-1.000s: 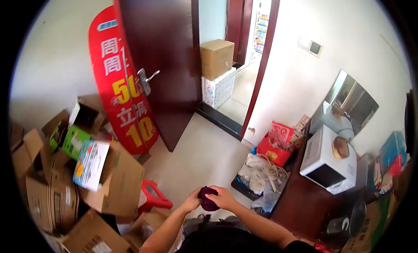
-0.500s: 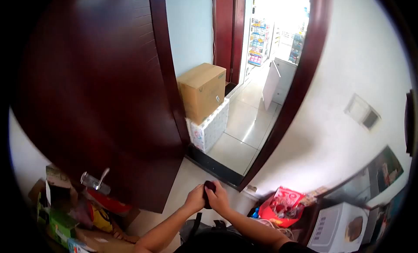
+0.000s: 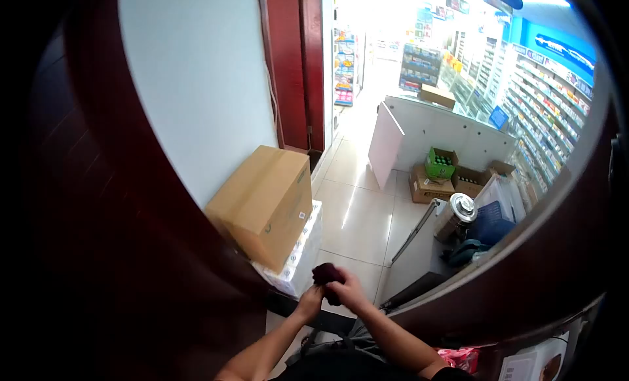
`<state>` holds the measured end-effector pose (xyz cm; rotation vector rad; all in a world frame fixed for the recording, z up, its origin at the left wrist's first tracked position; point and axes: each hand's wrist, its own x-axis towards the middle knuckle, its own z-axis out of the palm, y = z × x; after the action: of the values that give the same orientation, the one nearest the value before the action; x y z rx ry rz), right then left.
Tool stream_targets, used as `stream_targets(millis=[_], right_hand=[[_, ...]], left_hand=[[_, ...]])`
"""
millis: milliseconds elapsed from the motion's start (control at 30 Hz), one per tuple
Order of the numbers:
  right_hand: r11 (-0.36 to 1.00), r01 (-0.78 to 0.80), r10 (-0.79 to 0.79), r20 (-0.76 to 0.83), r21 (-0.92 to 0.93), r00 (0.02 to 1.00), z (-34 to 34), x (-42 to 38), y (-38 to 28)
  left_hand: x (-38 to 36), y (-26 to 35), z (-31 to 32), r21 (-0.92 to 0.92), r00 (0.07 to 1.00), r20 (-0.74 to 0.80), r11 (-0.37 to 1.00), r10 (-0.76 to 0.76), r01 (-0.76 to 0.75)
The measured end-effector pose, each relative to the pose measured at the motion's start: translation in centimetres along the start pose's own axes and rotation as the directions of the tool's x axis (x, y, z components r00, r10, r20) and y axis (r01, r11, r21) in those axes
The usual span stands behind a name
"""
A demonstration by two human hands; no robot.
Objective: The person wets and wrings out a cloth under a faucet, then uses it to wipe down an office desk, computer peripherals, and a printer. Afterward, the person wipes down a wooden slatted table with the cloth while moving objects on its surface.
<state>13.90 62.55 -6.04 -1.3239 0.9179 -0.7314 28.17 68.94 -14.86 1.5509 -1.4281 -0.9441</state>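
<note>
A small dark purple round object (image 3: 325,274) is held in front of my chest by both hands. My left hand (image 3: 310,304) grips it from the lower left. My right hand (image 3: 348,292) wraps it from the right, fingers curled over it. What the object is cannot be told. I stand in a doorway between a dark red door (image 3: 98,250) on my left and the dark red door frame (image 3: 524,269) on my right.
A brown cardboard box (image 3: 265,203) sits on a white patterned carton (image 3: 298,260) just past the door, on the left. Beyond lie a tiled floor (image 3: 357,217), a white counter (image 3: 439,135), a metal canister (image 3: 457,214), boxes of bottles (image 3: 440,165) and shop shelves (image 3: 544,86).
The view has advanced through the doorway; the shop beyond now fills the frame and the storeroom clutter has dropped out of sight. Both hands stay on the dark purple object.
</note>
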Motion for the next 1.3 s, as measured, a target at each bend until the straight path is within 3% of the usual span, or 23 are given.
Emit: stream_targets(millis=[33,100,133,200,233,300,333,400,500,567,667,767,833,867,900,967,1000,1033,1067,1100,1233,1267,1300], right_hand=[[0.993,-0.057,0.059,-0.018,0.101,0.998,-1.0,2.0,-2.0],[0.998,0.005,0.0,-0.07,0.067,0.998,-3.3,7.3,-1.7],[0.996,-0.091,0.089,-0.065,-0.022,0.994,-4.4,9.2,-3.1],[0.989,-0.081,0.067,-0.11,-0.122,0.992,-6.5,14.5,-3.4],[0.974,-0.065,0.032,-0.151,-0.219,0.988,-7.6,17.0,-3.0],[0.985,-0.017,-0.006,-0.134,-0.169,0.991,-10.2,22.7,-1.3],[0.998,0.023,-0.031,-0.145,-0.057,0.989,-11.6,25.8,-1.0],[0.97,0.011,0.02,-0.126,0.243,0.992,-15.7,33.2,0.2],[0.954,-0.023,0.049,-0.078,0.3,0.996,-20.6,42.3,-1.2],[0.933,-0.013,0.037,-0.059,0.359,0.998,-22.8,46.3,-5.4],[0.919,-0.04,0.065,-0.051,0.392,0.997,-27.3,54.8,-5.8],[0.92,-0.016,0.024,-0.016,0.391,1.0,-28.8,63.2,-8.3],[0.929,0.019,-0.01,-0.025,0.369,1.0,-28.3,69.0,-10.3],[0.913,0.011,-0.027,0.033,0.407,0.999,-27.7,72.4,-10.7],[0.898,-0.026,-0.027,0.113,0.439,0.993,-27.0,75.5,-11.1],[0.887,-0.087,-0.023,0.233,0.452,0.972,-25.4,82.0,-11.6],[0.895,-0.138,0.003,0.303,0.424,0.953,-24.6,85.4,-11.6],[0.899,-0.142,0.007,0.311,0.413,0.95,-23.9,88.5,-11.5],[0.882,-0.197,0.043,0.343,0.428,0.938,-23.3,90.8,-11.8],[0.87,-0.238,0.06,0.388,0.431,0.92,-22.0,95.2,-12.6],[0.917,-0.237,0.063,0.469,0.321,0.881,-17.0,107.3,-17.8],[0.94,-0.179,0.019,0.479,0.291,0.877,-15.7,110.5,-18.2],[0.944,-0.16,-0.018,0.526,0.29,0.85,-14.9,111.6,-18.9]], left_hand=[[3.4,0.6,-0.1,-0.315,0.986,0.04,0.935,-0.162,0.166],[9.1,4.6,-1.0,-0.65,0.944,0.211,0.685,-0.252,0.329],[11.7,4.8,-1.2,-0.649,0.944,0.214,0.685,-0.253,0.33],[17.2,4.5,-1.2,-0.751,0.92,0.375,0.546,-0.111,0.372],[20.0,5.5,-0.7,-0.641,0.959,0.247,0.719,-0.138,0.269],[26.1,4.4,-0.6,-0.611,0.947,0.271,0.73,-0.171,0.307],[29.4,3.7,-0.6,-0.624,0.954,0.245,0.724,-0.176,0.294],[36.8,2.2,-0.1,-0.309,0.942,0.285,0.913,-0.178,0.266],[46.9,0.4,1.1,-0.417,0.965,0.21,0.879,-0.155,0.231],[51.8,4.3,-0.3,-0.413,0.939,0.201,0.845,-0.279,0.34],[60.0,3.6,0.4,-0.454,0.956,0.02,0.849,-0.294,0.271],[67.3,0.8,-0.5,-0.619,0.89,0.005,0.698,-0.455,0.36],[72.5,-0.2,-2.5,-0.303,0.877,-0.034,0.841,-0.48,0.449],[75.4,-0.1,-4.2,-0.276,0.814,0.084,0.772,-0.575,0.573],[77.7,-0.8,-5.0,-0.291,0.818,0.067,0.773,-0.571,0.563],[83.0,-3.1,-6.7,0.147,0.965,-0.224,0.974,-0.136,0.171],[86.3,-5.3,-8.6,0.074,0.995,-0.086,0.996,-0.042,0.048],[89.1,-7.4,-10.1,0.065,0.994,-0.096,0.997,-0.043,0.05],[91.2,-8.6,-11.5,-0.402,0.996,0.04,0.911,-0.082,0.091],[95.0,-9.9,-14.3,-0.768,0.988,0.152,0.626,-0.031,0.138],[103.8,-12.4,-22.5,-0.886,0.988,0.029,0.453,-0.153,0.097],[104.7,-9.7,-25.3,-0.88,0.972,-0.092,0.474,-0.216,0.022],[104.1,-6.2,-28.2,-0.799,0.963,-0.089,0.596,-0.254,0.083]])
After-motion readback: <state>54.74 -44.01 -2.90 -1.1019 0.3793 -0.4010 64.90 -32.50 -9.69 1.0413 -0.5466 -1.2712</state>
